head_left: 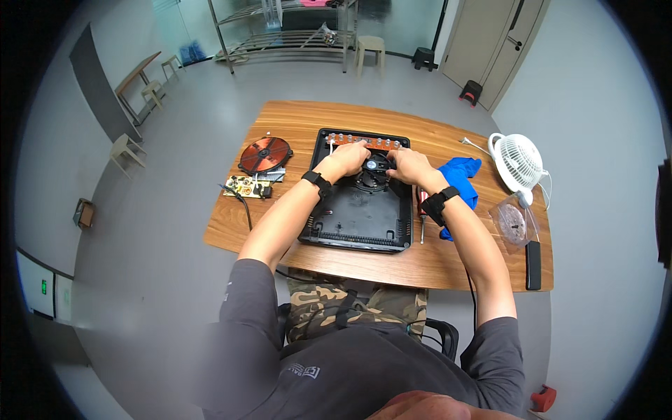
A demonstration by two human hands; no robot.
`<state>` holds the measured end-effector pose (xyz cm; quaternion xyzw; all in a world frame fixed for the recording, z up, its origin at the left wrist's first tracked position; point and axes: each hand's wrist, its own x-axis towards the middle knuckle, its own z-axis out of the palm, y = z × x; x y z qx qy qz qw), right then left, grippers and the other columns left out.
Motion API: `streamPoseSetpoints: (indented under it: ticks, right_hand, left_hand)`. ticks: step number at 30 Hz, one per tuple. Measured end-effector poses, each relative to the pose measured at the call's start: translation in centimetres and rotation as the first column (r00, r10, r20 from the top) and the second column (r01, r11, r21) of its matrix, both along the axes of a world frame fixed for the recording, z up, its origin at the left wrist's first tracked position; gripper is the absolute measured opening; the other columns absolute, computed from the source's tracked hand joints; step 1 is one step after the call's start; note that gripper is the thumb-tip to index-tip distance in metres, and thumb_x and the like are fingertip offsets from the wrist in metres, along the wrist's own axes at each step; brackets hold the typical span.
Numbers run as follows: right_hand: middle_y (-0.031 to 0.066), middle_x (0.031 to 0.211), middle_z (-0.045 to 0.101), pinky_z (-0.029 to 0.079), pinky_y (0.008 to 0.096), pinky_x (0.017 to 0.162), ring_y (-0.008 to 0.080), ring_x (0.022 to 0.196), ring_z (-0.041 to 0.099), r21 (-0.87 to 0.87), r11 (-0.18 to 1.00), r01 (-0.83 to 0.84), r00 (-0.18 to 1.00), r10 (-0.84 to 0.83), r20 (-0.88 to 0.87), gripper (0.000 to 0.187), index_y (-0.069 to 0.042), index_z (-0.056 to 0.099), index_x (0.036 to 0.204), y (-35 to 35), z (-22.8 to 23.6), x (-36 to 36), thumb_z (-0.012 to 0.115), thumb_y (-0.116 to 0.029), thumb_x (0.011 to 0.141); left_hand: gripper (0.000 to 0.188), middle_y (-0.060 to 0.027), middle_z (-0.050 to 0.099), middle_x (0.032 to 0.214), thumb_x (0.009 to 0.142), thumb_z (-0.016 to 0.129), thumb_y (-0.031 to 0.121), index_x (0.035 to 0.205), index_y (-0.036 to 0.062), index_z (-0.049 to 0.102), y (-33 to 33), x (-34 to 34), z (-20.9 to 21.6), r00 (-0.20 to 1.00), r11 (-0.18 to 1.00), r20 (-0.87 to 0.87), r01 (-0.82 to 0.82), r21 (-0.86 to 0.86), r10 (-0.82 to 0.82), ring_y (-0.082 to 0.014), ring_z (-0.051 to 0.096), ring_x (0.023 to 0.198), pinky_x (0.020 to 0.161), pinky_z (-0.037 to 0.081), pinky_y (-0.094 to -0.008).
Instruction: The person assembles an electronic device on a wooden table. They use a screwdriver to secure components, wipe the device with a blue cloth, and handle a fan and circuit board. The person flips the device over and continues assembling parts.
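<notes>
In the head view, an opened black plastic cooker base lies at the middle of the wooden worktop. The small black round cooling fan sits in its 12 o'clock half. The left hand grips the fan's rim at 9 o'clock, and the right hand grips it at 3 o'clock. A copper-coloured round coil lies at 9 o'clock of the base, a crumpled blue cloth at 3 o'clock, and a white round desk fan beyond the cloth.

Grey floor, wooden table, metal shelving, stools, pale door
</notes>
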<state>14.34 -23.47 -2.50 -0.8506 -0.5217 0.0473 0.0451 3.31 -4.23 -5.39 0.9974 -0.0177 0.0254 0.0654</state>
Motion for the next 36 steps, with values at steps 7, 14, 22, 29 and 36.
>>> streamPoseSetpoints:
  ticks: [7,14,22,29,36]
  right_hand:
    - [0.0175,0.109,0.071,0.054,0.0467,0.089,0.0349,0.108,0.066,-0.016,1.000,-0.017,1.000,0.017,-0.005,0.036,-0.007,0.070,0.113,1.4,0.2,-0.2,0.077,-0.027,0.084]
    - [0.0191,0.098,0.073,0.056,0.0478,0.084,0.0376,0.097,0.069,0.092,0.988,-0.124,0.992,0.121,0.042,0.030,-0.006,0.072,0.105,2.9,4.9,-1.5,0.077,-0.023,0.081]
    - [0.0201,0.098,0.073,0.055,0.0475,0.083,0.0385,0.096,0.069,0.001,0.979,-0.203,0.979,0.203,0.026,0.033,-0.004,0.073,0.107,4.4,10.2,-3.7,0.076,-0.025,0.082]
    - [0.0178,0.094,0.073,0.056,0.0443,0.079,0.0361,0.089,0.070,0.211,0.950,-0.229,0.971,0.207,0.120,0.035,-0.003,0.072,0.108,6.7,12.3,-4.9,0.074,-0.027,0.083]
    - [0.0198,0.098,0.072,0.057,0.0458,0.081,0.0382,0.093,0.070,0.275,0.941,-0.196,0.970,0.145,0.194,0.030,-0.003,0.072,0.097,13.2,11.4,-3.5,0.076,-0.029,0.084]
  left_hand:
    - [0.040,-0.0143,0.061,0.120,0.076,0.081,0.011,0.115,0.0056,0.070,0.8,-1.3,1.9,1.000,0.998,0.022,-0.012,-0.054,0.013,-0.0354,0.061,0.114,0.098,0.051,-0.0428]
    - [0.041,-0.0171,0.066,0.109,0.074,0.083,0.012,0.112,0.0052,0.071,3.0,-3.6,5.7,0.997,0.991,0.072,0.003,-0.130,0.006,-0.0371,0.064,0.107,0.092,0.053,-0.0436]
    - [0.037,-0.0176,0.066,0.102,0.075,0.080,0.012,0.109,0.0009,0.071,3.7,-7.5,10.7,0.984,0.988,0.175,0.011,-0.151,0.016,-0.0377,0.065,0.100,0.089,0.053,-0.0440]
    - [0.038,-0.0151,0.066,0.108,0.075,0.079,0.007,0.112,0.0044,0.072,5.9,-9.0,15.3,0.969,0.998,0.239,-0.048,-0.045,0.057,-0.0357,0.065,0.102,0.089,0.054,-0.0425]
    - [0.038,-0.0121,0.065,0.108,0.074,0.078,0.005,0.111,0.0081,0.070,11.9,-7.1,15.5,0.950,0.989,0.294,-0.131,0.064,0.106,-0.0353,0.065,0.103,0.089,0.054,-0.0430]
